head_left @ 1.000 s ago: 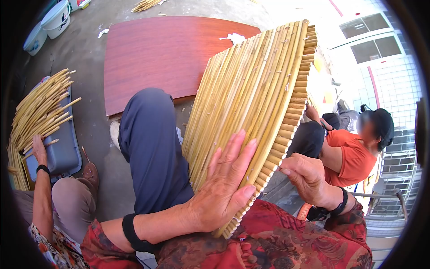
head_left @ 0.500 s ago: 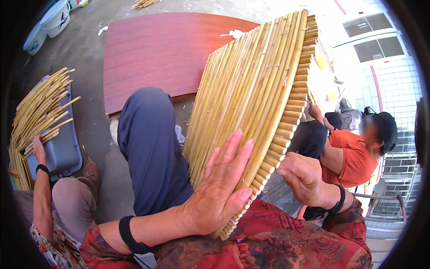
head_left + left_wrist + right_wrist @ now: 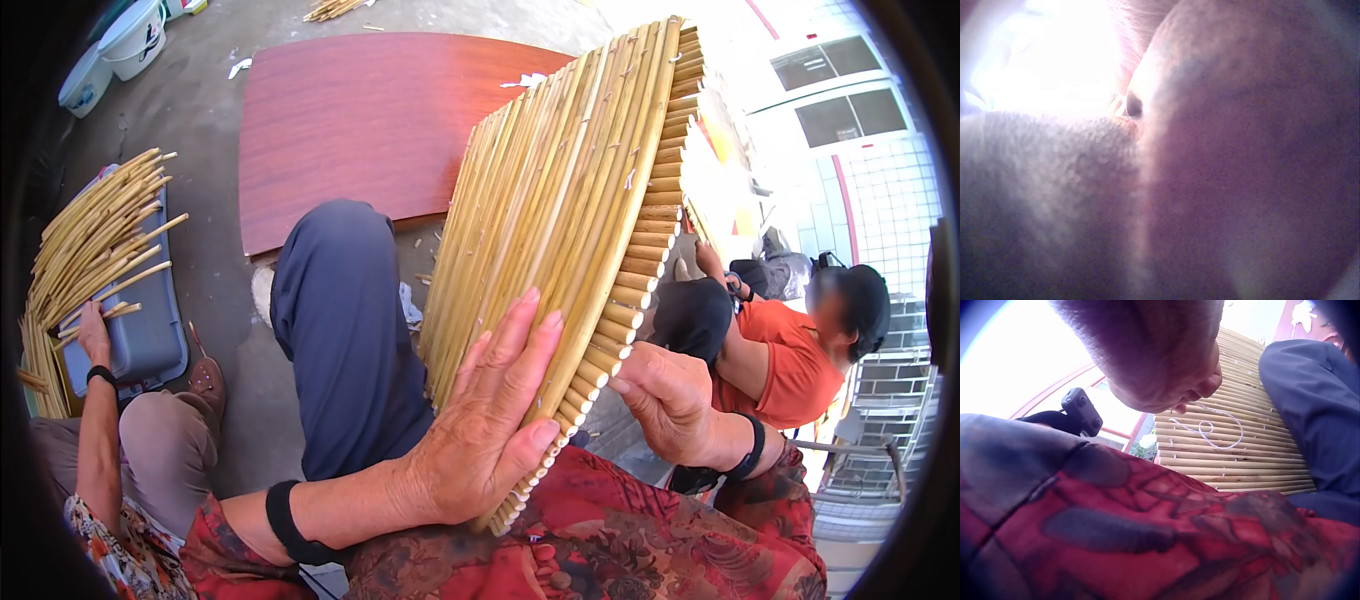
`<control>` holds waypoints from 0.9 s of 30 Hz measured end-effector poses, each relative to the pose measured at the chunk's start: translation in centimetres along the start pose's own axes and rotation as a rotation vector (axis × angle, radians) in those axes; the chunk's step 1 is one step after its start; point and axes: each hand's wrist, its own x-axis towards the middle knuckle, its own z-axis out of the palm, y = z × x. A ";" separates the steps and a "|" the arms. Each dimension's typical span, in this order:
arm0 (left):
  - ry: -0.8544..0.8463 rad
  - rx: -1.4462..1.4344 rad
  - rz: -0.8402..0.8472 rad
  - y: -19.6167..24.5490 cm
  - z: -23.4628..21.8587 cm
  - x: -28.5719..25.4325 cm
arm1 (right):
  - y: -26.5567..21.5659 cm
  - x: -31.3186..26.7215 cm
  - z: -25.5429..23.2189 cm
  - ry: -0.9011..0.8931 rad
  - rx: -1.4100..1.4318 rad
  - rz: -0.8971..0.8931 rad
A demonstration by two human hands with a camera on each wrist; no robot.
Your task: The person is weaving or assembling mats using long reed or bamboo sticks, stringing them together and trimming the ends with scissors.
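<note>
A mat of thin yellow bamboo sticks (image 3: 540,210) stands slanted over the lap, its stick ends facing right. My left hand (image 3: 470,450) lies on its broad face, fingers extended and thumb near the edge. Beside the stick ends, my right hand (image 3: 665,400) has its fingers curled, thumb and forefinger pinched together. In the right wrist view, loose white string (image 3: 1229,447) loops over the mat (image 3: 1235,465) and reaches the fingertips of that hand (image 3: 1166,369); the pinch itself is partly hidden. The left wrist view is mostly blurred skin.
A reddish-brown board (image 3: 350,130) lies ahead, beyond a raised knee (image 3: 345,260). At left, another person's hand (image 3: 95,335) touches loose sticks (image 3: 100,235) over a grey-blue bin (image 3: 150,340). A person in orange (image 3: 790,360) sits at right. White buckets (image 3: 133,40) stand far left.
The mat's right edge and my right hand have shifted slightly left in the head view, with the right hand also a little lower. My left hand stays against the mat.
</note>
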 end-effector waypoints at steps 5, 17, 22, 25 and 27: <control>0.015 0.025 0.037 -0.2 0.0 0.1 | -0.1 0.9 0.5 0.022 -0.011 0.028; 0.031 0.227 0.079 -0.4 -0.3 0.6 | -1.7 0.8 -1.7 -0.147 0.105 0.409; 0.025 0.078 0.078 -0.5 0.0 1.2 | -2.2 1.3 -2.2 -0.155 0.171 0.494; 0.016 0.117 0.085 -0.3 -0.2 1.2 | -2.1 1.1 -2.3 -0.196 0.170 0.493; 0.019 0.173 0.084 -0.3 -0.3 1.5 | -1.9 1.2 -2.1 -0.162 0.284 0.546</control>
